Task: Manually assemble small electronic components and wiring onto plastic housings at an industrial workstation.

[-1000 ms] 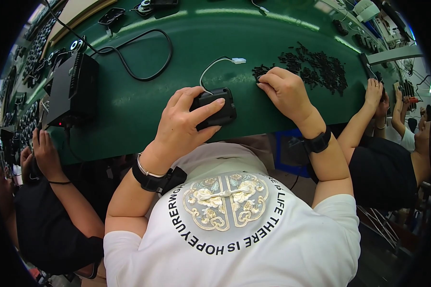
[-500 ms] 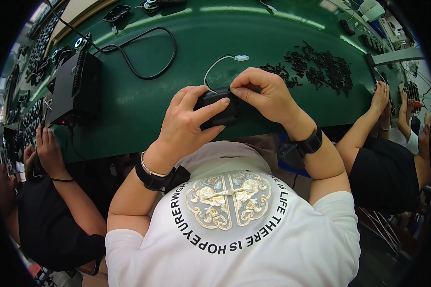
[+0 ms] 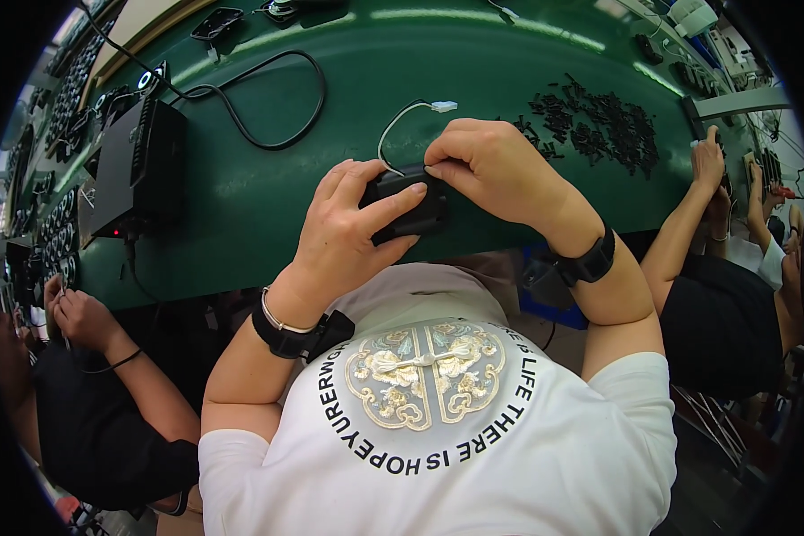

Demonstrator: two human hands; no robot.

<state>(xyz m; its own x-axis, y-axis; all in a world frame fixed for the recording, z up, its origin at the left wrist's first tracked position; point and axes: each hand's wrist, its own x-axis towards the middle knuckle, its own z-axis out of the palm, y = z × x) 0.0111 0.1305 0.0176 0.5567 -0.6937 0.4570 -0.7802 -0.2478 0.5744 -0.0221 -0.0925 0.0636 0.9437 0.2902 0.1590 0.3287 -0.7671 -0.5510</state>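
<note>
The left hand point(image 3: 335, 223) grips a black housing point(image 3: 427, 213) near the green tabletop's point(image 3: 241, 214) front edge; the right hand point(image 3: 500, 170) pinches at its far right corner, on what I cannot tell. A black box point(image 3: 143, 170) and looped cable point(image 3: 324, 89) lie leftward, scattered small black pieces point(image 3: 630, 134) rightward, with tabletop stretching between and beyond the white plug point(image 3: 444, 106).

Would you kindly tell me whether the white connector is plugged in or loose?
Loose: the white connector ends the thin cable from the black case, its far end joined to nothing.
</note>
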